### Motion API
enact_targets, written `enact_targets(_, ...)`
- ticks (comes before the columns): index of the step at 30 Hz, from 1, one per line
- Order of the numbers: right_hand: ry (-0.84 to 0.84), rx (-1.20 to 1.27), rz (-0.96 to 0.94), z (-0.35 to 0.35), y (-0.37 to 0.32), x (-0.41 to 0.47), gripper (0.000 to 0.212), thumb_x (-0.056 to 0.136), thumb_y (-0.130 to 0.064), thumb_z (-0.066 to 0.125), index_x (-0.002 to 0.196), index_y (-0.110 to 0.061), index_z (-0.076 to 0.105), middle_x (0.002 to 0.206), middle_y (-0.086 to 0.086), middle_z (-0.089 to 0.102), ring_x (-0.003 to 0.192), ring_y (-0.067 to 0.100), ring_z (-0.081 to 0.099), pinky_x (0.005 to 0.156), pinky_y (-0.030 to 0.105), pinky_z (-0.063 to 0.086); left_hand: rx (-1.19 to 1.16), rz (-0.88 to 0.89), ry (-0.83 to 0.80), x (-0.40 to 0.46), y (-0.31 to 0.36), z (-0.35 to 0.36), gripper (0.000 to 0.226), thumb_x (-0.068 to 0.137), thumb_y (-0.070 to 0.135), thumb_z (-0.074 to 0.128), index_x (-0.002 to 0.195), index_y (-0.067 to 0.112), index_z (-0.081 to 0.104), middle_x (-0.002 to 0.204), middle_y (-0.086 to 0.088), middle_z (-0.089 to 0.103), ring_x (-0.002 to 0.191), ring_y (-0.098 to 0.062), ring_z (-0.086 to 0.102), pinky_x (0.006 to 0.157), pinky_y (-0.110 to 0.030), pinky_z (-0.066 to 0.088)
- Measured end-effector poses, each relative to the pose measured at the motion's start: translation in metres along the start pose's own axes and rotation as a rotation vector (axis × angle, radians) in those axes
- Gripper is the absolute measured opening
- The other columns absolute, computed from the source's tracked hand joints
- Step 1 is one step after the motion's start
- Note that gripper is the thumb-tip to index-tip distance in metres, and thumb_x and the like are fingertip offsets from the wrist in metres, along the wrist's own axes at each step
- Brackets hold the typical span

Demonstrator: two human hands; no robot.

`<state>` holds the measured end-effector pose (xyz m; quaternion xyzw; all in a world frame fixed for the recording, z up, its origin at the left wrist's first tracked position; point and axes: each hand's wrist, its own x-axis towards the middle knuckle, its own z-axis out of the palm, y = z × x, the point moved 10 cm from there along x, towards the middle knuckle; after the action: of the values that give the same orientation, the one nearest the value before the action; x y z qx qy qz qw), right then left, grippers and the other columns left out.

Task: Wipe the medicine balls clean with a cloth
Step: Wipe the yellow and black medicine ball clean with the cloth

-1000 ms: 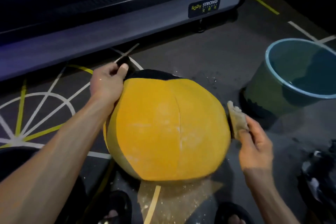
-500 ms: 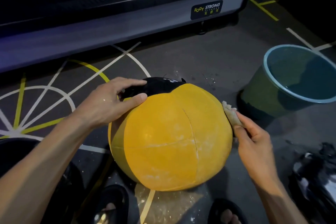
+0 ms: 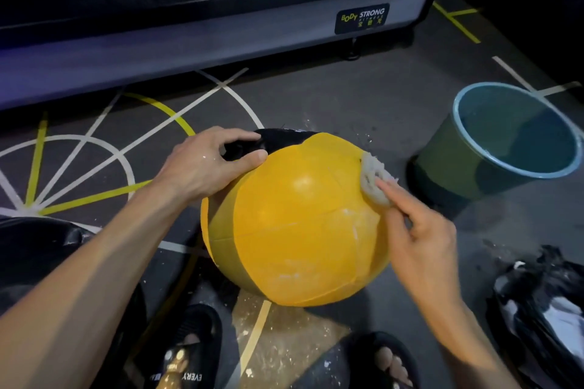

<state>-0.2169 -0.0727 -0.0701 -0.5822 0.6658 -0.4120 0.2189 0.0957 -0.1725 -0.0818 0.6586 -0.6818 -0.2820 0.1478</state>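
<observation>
The right hand (image 3: 420, 240) is pinching a wadded white cloth (image 3: 374, 180) against the upper right of the round yellow-and-black medicine ball (image 3: 297, 224), which is resting on the dark line-marked floor (image 3: 316, 98) while the left hand (image 3: 205, 164) is gripping its black top, near 1 blue-rimmed bucket (image 3: 505, 142).

you see only the near face of the medicine ball (image 3: 294, 224); its far side and underside are hidden, and its black panel is partly covered by your left hand (image 3: 205, 167). the cloth (image 3: 374, 181) is bunched, and your right hand (image 3: 420, 240) hides its lower part, so its full shape cannot be told. the bucket (image 3: 458, 155) is cut off at the right edge, and its contents are too dim to tell. the black bag (image 3: 543, 309) runs off the lower right corner. both sandals (image 3: 196, 347) are cut by the bottom edge. the machine (image 3: 189, 38) along the top is mostly lost in darkness.
</observation>
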Motion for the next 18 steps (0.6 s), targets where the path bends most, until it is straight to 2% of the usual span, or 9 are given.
enact_targets(2,0.030,0.005,0.056,-0.004,0.000,0.015,0.045,0.098,-0.003,0.058,0.124,-0.037,0.070,0.122,-0.011,0.073,0.067,-0.012,0.059,0.067,0.005,0.044,0.046,0.008,0.015,0.007,0.012,0.001,0.065,0.077,0.090,0.049,0.131,0.055,0.059,0.138,0.012,0.057,0.124,-0.021,0.053,0.098,-0.048,0.045)
enact_targets(3,0.030,0.016,0.016,-0.002,-0.013,0.017,0.044,0.099,-0.003,0.058,0.124,-0.038,0.070,0.120,-0.013,0.073,0.070,-0.009,0.062,0.068,0.006,0.046,0.076,0.012,0.027,0.011,0.020,0.001,0.063,0.079,0.089,0.051,0.130,0.054,0.060,0.140,0.011,0.057,0.128,-0.022,0.052,0.097,-0.047,0.044)
enact_targets(5,-0.057,0.025,-0.184,0.015,-0.054,0.005,0.047,0.096,0.003,0.055,0.126,-0.031,0.070,0.127,-0.014,0.069,0.107,-0.006,0.066,0.097,0.016,0.051,0.125,0.008,0.050,0.022,0.033,0.002,0.060,0.080,0.087,0.053,0.128,0.053,0.062,0.143,0.012,0.057,0.132,-0.024,0.052,0.095,-0.045,0.044)
enact_targets(6,-0.146,-0.019,-0.318,0.032,-0.074,-0.011,0.048,0.094,0.005,0.053,0.128,-0.024,0.070,0.135,-0.012,0.066,0.129,0.001,0.057,0.113,0.022,0.042,0.140,0.005,0.059,0.027,0.037,0.001,0.060,0.079,0.087,0.054,0.127,0.053,0.063,0.141,0.013,0.059,0.131,-0.024,0.053,0.095,-0.044,0.046)
enact_targets(7,-0.252,-0.104,-0.475,0.049,-0.090,-0.032,0.048,0.092,0.004,0.054,0.130,-0.019,0.069,0.141,-0.009,0.062,0.141,0.007,0.047,0.121,0.026,0.033,0.148,0.002,0.067,0.031,0.040,0.001,0.060,0.077,0.089,0.054,0.125,0.053,0.064,0.139,0.014,0.061,0.130,-0.024,0.055,0.095,-0.044,0.047)
enact_targets(9,-0.389,-0.282,-0.710,0.067,-0.097,-0.060,0.046,0.091,-0.003,0.058,0.135,-0.017,0.066,0.149,-0.005,0.056,0.148,0.012,0.037,0.124,0.032,0.027,0.145,-0.007,0.076,0.036,0.040,0.000,0.061,0.075,0.090,0.054,0.123,0.054,0.065,0.136,0.015,0.063,0.128,-0.025,0.057,0.095,-0.045,0.049)
enact_targets(11,-0.357,-0.255,-0.667,0.046,-0.074,-0.039,0.044,0.095,-0.005,0.054,0.136,-0.017,0.066,0.148,-0.006,0.056,0.146,0.012,0.043,0.123,0.035,0.032,0.134,-0.020,0.059,0.039,0.037,0.002,0.063,0.076,0.090,0.053,0.125,0.053,0.064,0.139,0.015,0.062,0.130,-0.027,0.055,0.097,-0.047,0.049)
enact_targets(15,0.026,-0.118,-0.201,-0.011,-0.020,0.021,0.043,0.095,0.006,0.055,0.129,-0.015,0.068,0.134,-0.016,0.060,0.129,0.004,0.057,0.106,0.044,0.050,0.159,-0.031,0.042,0.046,0.043,0.004,0.066,0.078,0.090,0.051,0.128,0.050,0.064,0.143,0.011,0.060,0.131,-0.029,0.054,0.094,-0.047,0.047)
enact_targets(18,-0.128,-0.114,-0.405,0.028,-0.056,-0.020,0.044,0.095,0.000,0.051,0.134,-0.013,0.066,0.144,0.000,0.059,0.142,0.014,0.048,0.118,0.040,0.040,0.172,-0.045,0.046,0.049,0.046,0.003,0.063,0.079,0.088,0.053,0.127,0.050,0.065,0.142,0.011,0.060,0.130,-0.030,0.054,0.094,-0.046,0.046)
